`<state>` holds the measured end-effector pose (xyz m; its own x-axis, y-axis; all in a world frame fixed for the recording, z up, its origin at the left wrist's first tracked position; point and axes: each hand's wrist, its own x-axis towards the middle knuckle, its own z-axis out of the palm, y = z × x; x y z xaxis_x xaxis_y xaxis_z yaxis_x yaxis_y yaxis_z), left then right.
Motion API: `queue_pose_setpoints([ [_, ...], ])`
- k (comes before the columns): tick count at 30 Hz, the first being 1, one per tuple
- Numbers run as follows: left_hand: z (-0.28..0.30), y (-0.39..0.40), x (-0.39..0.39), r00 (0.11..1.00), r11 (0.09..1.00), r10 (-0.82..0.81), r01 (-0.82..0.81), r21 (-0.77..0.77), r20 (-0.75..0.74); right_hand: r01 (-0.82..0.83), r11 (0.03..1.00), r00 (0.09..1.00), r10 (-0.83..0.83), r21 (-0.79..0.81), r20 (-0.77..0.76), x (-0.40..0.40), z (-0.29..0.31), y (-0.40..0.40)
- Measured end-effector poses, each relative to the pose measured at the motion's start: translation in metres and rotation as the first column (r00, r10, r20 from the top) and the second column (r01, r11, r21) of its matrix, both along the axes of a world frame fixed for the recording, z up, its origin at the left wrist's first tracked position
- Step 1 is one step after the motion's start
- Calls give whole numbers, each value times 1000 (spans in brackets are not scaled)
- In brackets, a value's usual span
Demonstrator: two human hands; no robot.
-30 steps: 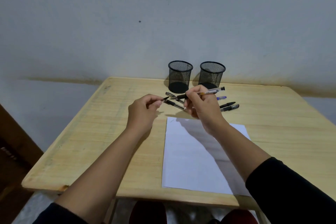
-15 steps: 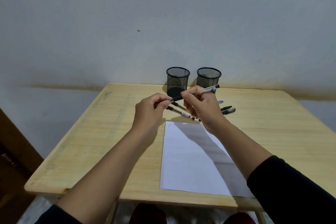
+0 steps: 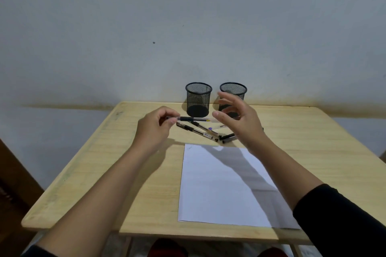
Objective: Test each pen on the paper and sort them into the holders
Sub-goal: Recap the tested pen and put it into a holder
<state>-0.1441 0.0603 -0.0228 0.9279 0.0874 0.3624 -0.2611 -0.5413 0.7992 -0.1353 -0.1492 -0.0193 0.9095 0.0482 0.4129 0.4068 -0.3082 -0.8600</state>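
Note:
My left hand [image 3: 155, 129] pinches one end of a clear pen with a black grip [image 3: 195, 119], held level above the table. Just right of the pen's free end, my right hand [image 3: 240, 120] hovers with fingers spread and holds nothing. Several more pens [image 3: 200, 131] lie in a loose pile on the table under both hands. A white sheet of paper [image 3: 221, 185] lies in front of the pile, with a small scribble near its top left corner. Two black mesh holders stand at the back: the left holder [image 3: 198, 99] and the right holder [image 3: 233, 92], partly hidden by my right hand.
The wooden table [image 3: 104, 162] stands against a pale wall. Its left and front edges drop off to the floor, and something dark red shows under the front edge.
My right hand has let go of the pen and opened; the pen now stays in my left hand alone. The camera view has tilted slightly upward.

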Motion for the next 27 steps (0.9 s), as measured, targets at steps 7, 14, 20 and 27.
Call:
queue_pose_setpoints([
  [7,48,-17,39,993,989,-55,40,143,103,139,922,985,-89,-362,151,27,29,16],
  [14,78,-33,102,986,991,-20,41,-127,164,235,923,962,-178,-304,206,97,54,21],
  [20,27,-33,157,997,999,23,-27,-46,-77,282,938,949,-242,-201,201,165,66,34],
  [27,-5,-38,172,988,992,2,-21,-122,-157,222,831,975,-196,-510,105,196,29,43],
])
